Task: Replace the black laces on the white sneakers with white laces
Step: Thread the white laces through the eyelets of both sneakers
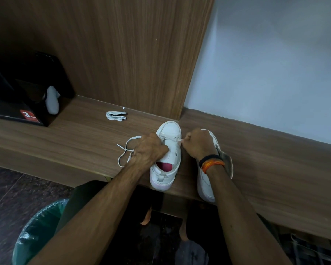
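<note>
Two white sneakers stand on the desk [256, 169]: one [168, 150] between the hands, one [206, 180] to its right. White laces number two (one [125, 150] threaded in the first sneaker, one bundle [116, 116] lying apart). Two hands, one green bin [33, 236], one black box [17, 100].

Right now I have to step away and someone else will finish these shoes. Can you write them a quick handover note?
Left hand grips the white low-top sneaker on the wooden shelf, with the white lace's loose end looped beside it. Right hand pinches the other lace end at an eyelet. Only the front eyelets are laced. The second white sneaker lies behind the right wrist; its lacing is hidden. A folded white lace bundle waits further back.
</note>
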